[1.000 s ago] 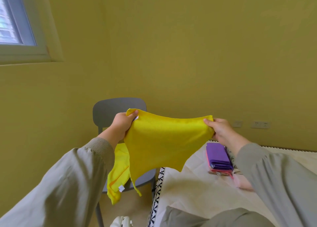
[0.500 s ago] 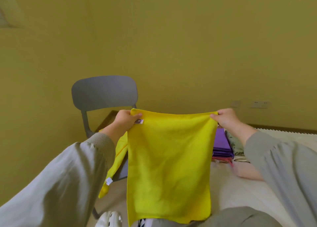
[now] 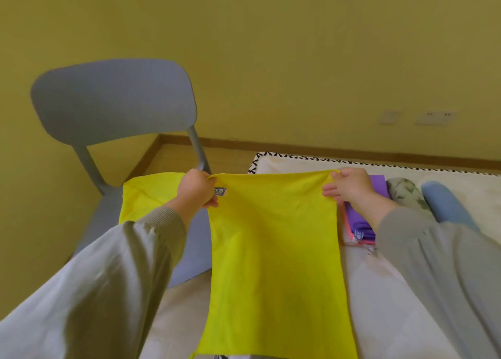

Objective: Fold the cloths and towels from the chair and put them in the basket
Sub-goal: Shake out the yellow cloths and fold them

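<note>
A yellow cloth (image 3: 273, 250) is stretched flat in front of me, hanging down over the edge of the white bed (image 3: 379, 291). My left hand (image 3: 198, 189) pinches its top left corner by a small label. My right hand (image 3: 349, 186) pinches its top right corner. A second yellow cloth (image 3: 147, 193) lies on the seat of the grey chair (image 3: 113, 98) to the left. No basket is in view.
Folded purple and pink cloths (image 3: 363, 223) are stacked on the bed under my right wrist. A patterned grey roll (image 3: 406, 196) and a blue roll (image 3: 444, 204) lie beside them. A yellow wall with sockets (image 3: 433, 117) stands behind.
The cloth has gone from bunched and held high to spread flat and lowered toward the bed. My view has tilted downward, and both hands have come lower.
</note>
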